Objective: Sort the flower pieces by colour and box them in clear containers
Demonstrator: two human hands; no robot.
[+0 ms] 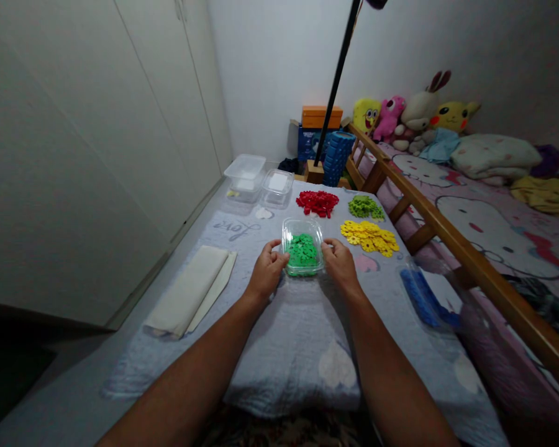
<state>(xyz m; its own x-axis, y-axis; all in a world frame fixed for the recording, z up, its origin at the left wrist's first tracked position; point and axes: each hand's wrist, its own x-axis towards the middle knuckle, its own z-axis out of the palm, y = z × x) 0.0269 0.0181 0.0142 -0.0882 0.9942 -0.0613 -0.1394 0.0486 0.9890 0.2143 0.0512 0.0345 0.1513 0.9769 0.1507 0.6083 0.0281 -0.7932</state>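
Note:
A clear plastic box (302,226) with green plastic pieces (302,249) inside is between my two hands over the cloth-covered table. My left hand (267,268) grips its left side, thumb on the near-left edge. On the opposite side, my right hand (339,262) pinches the rim with curled fingers. Beyond the box lies a heap of red pieces (317,203). To its right are flat yellow flower-shaped pieces (369,238) and, farther back, a pile of light green pieces (366,207).
Clear containers (277,184) and a larger lidded tub (245,169) stand at the back left. A folded cream cloth (189,292) lies left. At right sits a clear pack with blue contents (422,298), near a wooden bed rail (447,242). A black pole (338,81) rises behind the table.

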